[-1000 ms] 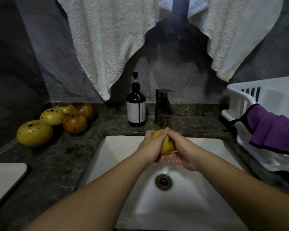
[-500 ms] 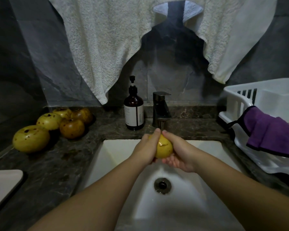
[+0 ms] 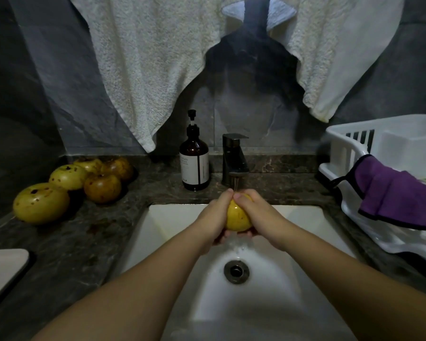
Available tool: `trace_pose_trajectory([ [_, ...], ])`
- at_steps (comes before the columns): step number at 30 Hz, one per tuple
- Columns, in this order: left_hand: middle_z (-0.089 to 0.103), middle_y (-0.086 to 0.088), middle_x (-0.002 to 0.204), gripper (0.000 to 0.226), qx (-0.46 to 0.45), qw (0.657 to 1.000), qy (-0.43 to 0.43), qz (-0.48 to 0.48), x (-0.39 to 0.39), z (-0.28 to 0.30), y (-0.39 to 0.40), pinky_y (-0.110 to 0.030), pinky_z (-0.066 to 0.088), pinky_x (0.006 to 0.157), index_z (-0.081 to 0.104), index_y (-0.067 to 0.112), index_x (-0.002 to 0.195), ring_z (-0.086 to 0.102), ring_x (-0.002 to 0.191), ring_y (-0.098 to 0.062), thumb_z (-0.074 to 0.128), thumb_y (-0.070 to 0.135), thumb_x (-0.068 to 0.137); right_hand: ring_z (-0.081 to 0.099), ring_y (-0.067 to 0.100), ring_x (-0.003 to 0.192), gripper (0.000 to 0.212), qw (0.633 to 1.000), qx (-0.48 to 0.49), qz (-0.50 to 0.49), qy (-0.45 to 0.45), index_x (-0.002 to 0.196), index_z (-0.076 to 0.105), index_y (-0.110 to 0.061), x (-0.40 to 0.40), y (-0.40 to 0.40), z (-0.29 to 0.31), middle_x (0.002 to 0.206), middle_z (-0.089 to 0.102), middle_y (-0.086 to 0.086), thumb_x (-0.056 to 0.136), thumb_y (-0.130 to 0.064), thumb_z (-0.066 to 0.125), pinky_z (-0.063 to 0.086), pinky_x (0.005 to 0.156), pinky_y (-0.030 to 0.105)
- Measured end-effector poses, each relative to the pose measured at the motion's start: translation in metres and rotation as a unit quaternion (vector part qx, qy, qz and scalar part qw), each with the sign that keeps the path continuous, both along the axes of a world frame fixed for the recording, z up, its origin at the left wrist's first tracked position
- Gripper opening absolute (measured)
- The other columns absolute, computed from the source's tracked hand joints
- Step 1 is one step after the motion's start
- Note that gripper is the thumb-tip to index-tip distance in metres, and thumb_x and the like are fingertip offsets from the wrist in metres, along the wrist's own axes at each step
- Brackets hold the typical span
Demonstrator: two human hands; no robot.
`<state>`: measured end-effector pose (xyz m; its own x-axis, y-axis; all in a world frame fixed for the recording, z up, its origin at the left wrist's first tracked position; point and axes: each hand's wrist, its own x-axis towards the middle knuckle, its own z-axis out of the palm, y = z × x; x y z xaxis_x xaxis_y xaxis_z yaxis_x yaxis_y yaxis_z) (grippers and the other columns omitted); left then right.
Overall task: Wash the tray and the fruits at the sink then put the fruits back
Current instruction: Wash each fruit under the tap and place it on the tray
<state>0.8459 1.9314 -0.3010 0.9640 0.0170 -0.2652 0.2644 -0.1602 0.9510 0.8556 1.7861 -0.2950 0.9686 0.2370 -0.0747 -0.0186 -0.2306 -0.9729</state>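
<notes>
Fingers (image 3: 228, 196) of the left hand (image 3: 214, 217) and right hand (image 3: 257, 215) curl round a yellow fruit (image 3: 237, 217), gripping it under the tap (image 3: 234, 158) stream, over the sink (image 3: 172, 217) near its back edge. Open basin lies below, round the drain (image 3: 236, 271). Five fruits (image 3: 41, 201) sit on the worktop (image 3: 84, 230), left. The soap bottle (image 3: 194, 161) label is too small to read.

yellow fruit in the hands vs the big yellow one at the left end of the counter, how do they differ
The yellow fruit in the hands is held over the white sink under the running tap; the big yellow fruit on the counter lies on dark stone. The held one looks wet and glossy, the counter one dull with dark spots. The left hand and right hand grip one; nothing touches the other. Both are round and yellow.
</notes>
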Motion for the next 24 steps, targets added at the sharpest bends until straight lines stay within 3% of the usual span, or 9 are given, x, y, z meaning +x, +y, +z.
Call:
trace_pose_trajectory([
  [3,0.067,-0.006,0.098,0.062,0.052,0.996,-0.064,0.012,0.002,-0.004,0.001,-0.024,0.044,0.052,0.06,0.027,0.122,0.065,0.071,-0.021,0.044,0.078,0.091,0.077,0.029,0.087,0.044,0.992,0.054,0.023,0.108,0.125,0.054,-0.039,-0.003,0.0,0.001,0.116,0.068,0.016,0.094,-0.07,0.05,0.061,0.065,0.037],
  [5,0.065,-0.006,0.102,0.055,0.072,0.995,-0.074,0.01,0.0,-0.006,0.001,-0.024,0.045,0.051,0.057,0.031,0.119,0.065,0.076,-0.021,0.045,0.077,0.093,0.077,0.028,0.077,0.059,0.989,0.032,-0.007,0.148,0.128,0.055,-0.031,-0.003,0.003,0.001,0.111,0.071,0.019,0.092,-0.077,0.045,0.061,0.063,0.035],
  [7,0.067,-0.008,0.102,0.058,0.047,0.998,-0.029,-0.003,0.0,-0.004,-0.001,-0.024,0.047,0.052,0.056,0.031,0.12,0.066,0.072,-0.021,0.042,0.08,0.092,0.074,0.025,0.067,0.056,0.995,-0.055,-0.029,0.079,0.129,0.051,-0.031,-0.001,0.004,0.001,0.107,0.068,0.015,0.096,-0.074,0.038,0.052,0.048,0.026],
  [9,0.069,-0.011,0.101,0.063,0.0,1.0,0.026,-0.012,-0.001,0.0,-0.001,-0.025,0.049,0.052,0.059,0.027,0.121,0.067,0.066,-0.02,0.039,0.081,0.094,0.071,0.023,0.076,0.047,0.996,-0.087,-0.02,-0.01,0.13,0.051,-0.033,0.0,0.001,0.0,0.108,0.063,0.008,0.099,-0.066,0.04,0.047,0.044,0.023],
  [11,0.068,-0.014,0.106,0.063,0.014,1.0,0.013,-0.005,-0.001,0.0,-0.001,-0.029,0.052,0.053,0.058,0.025,0.123,0.07,0.071,-0.023,0.037,0.078,0.097,0.07,0.024,0.086,0.042,0.998,-0.049,0.004,0.025,0.128,0.051,-0.037,-0.001,-0.002,0.0,0.111,0.064,0.008,0.098,-0.066,0.044,0.051,0.048,0.024],
  [13,0.066,-0.011,0.111,0.059,0.082,0.995,-0.054,0.013,0.0,-0.003,-0.003,-0.035,0.057,0.059,0.054,0.026,0.127,0.071,0.086,-0.028,0.038,0.075,0.098,0.072,0.021,0.071,0.051,0.99,0.02,0.008,0.137,0.122,0.055,-0.035,-0.004,-0.002,0.0,0.092,0.071,0.009,0.092,-0.075,0.047,0.052,0.048,0.026],
  [15,0.064,-0.007,0.109,0.056,0.106,0.99,-0.096,0.012,-0.001,-0.005,-0.006,-0.036,0.059,0.06,0.053,0.027,0.129,0.069,0.091,-0.027,0.041,0.072,0.099,0.061,0.014,0.049,0.064,0.984,0.021,-0.028,0.173,0.122,0.057,-0.029,-0.002,0.0,-0.002,0.071,0.064,0.007,0.088,-0.082,0.045,0.047,0.044,0.023],
  [20,0.064,-0.013,0.113,0.056,-0.024,1.0,0.015,0.005,-0.001,0.009,-0.008,-0.025,0.051,0.05,0.059,0.027,0.125,0.065,0.083,-0.024,0.039,0.072,0.099,0.067,0.019,0.06,0.043,0.996,-0.08,-0.033,-0.01,0.12,0.049,-0.042,0.002,-0.005,-0.002,0.104,0.065,0.009,0.092,-0.074,0.042,0.053,0.05,0.029],
  [24,0.064,-0.008,0.109,0.041,0.062,0.994,-0.087,-0.001,0.004,0.0,-0.007,-0.032,0.055,0.055,0.06,0.03,0.116,0.069,0.088,-0.028,0.044,0.065,0.101,0.068,0.017,0.054,0.064,0.99,-0.024,-0.038,0.131,0.121,0.054,-0.035,-0.001,-0.003,-0.003,0.091,0.072,0.011,0.087,-0.085,0.036,0.054,0.051,0.027],
])
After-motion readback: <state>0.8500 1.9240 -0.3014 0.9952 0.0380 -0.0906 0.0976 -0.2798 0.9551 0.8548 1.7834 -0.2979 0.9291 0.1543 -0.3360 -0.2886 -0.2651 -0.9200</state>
